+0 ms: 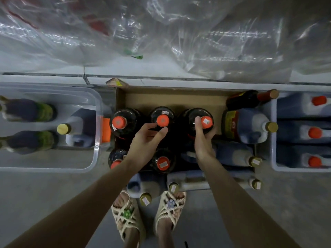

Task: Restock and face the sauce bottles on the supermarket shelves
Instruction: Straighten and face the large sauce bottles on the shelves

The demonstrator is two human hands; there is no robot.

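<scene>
- A shop's stock area
- Open cardboard carton (175, 97) of dark sauce bottles (123, 120) with stickered orange caps
- Matching jugs (250, 126) with gold caps lying in rows, more in a pale tub (273, 140)
- Clear plastic bin (97, 126), bare grey floor (44, 194), plastic-wrapped bundles (232, 42)

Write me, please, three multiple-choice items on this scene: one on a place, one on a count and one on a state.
1. Where does the clear tub stand relative to the cardboard box?
A. to its left
B. to its right
C. inside it

2. How many orange caps show in the pale tray?
A. one
B. three
C. six

3. What is the right hand doing?
A. lying flat on the floor
B. gripping the back right bottle
C. holding a loose cap

Answers: 1 A, the tub is on the left side; 2 B, three caps stand in a column; 3 B, its fingers curl round the neck beside the cap.
</scene>
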